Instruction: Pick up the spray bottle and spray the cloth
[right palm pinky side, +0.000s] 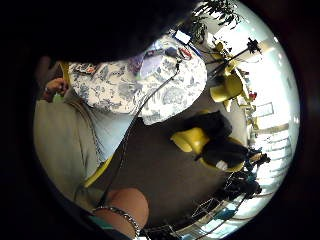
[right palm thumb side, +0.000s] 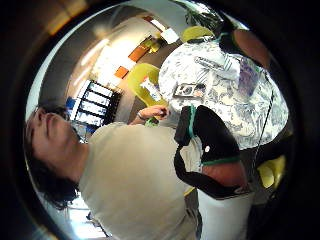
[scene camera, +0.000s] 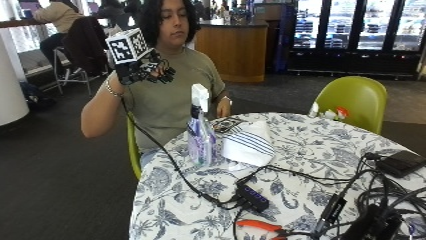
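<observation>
On the table (scene camera: 313, 165), clear spray bottle (scene camera: 200, 131) stands upright beside cloth (scene camera: 249, 142).

Spray bottle (scene camera: 200, 131) upright beside cloth (scene camera: 249, 143)

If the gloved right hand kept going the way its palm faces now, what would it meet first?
Probably the person's own chest: the right hand is raised near the shoulder, palm towards the body, well above the spray bottle and cloth. Depth is uncertain.

Orange-handled pliers (scene camera: 261, 226), black hub (scene camera: 253, 197) on floral tablecloth (scene camera: 313, 155); green chair (scene camera: 355, 100) behind.
</observation>
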